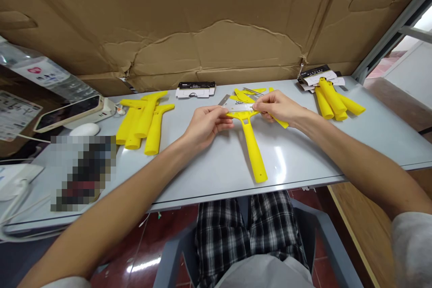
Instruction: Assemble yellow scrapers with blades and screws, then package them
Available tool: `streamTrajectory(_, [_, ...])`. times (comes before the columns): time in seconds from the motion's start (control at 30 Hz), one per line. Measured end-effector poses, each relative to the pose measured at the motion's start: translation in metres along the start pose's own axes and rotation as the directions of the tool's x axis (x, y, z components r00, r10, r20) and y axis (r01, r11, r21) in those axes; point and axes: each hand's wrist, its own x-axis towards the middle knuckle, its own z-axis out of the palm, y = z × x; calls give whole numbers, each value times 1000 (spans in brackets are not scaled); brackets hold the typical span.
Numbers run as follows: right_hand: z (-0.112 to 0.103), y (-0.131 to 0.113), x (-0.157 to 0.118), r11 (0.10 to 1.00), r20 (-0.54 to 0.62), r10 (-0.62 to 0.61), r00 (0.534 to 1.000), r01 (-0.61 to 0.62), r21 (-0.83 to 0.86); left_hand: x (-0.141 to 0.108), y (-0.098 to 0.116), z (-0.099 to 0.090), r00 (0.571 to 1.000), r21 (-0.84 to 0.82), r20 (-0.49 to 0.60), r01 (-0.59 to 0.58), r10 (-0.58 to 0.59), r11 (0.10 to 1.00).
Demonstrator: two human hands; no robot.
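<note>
Silver blade point(240, 107) is pinched near its ends by left hand point(208, 126) and right hand point(279, 107).

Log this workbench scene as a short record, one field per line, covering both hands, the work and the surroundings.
Left grip: pinching the left end of a metal blade
Right grip: fingers at its right end
Work: blade across the head of a yellow handle, shaft pointing toward the person
Table left: overlapping yellow handles, white mouse, phone
Table right: more yellow handles by black-and-white packs
Table back: black-and-white box, before brown cardboard
</note>
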Motion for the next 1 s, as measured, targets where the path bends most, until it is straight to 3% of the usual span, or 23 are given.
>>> streamTrajectory(0.33, [-15, 2, 2, 980, 87, -60, 994, 76, -184, 8, 11, -17, 964, 170, 163, 182, -210, 968])
streamTrajectory(0.77, [-20, 4, 3, 971, 136, -58, 989, 88, -222, 7, 6, -22, 890, 288, 367, 169, -272, 943])
streamTrajectory(0.9, [-17, 3, 2, 966, 103, -53, 993, 77, -248, 6, 6, -21, 909, 298, 351, 118, -223, 947])
streamTrajectory(1.0, [-14, 3, 3, 943, 2, -91, 996, 87, -320, 5, 7, -19, 936, 308, 309, 67, -166, 949])
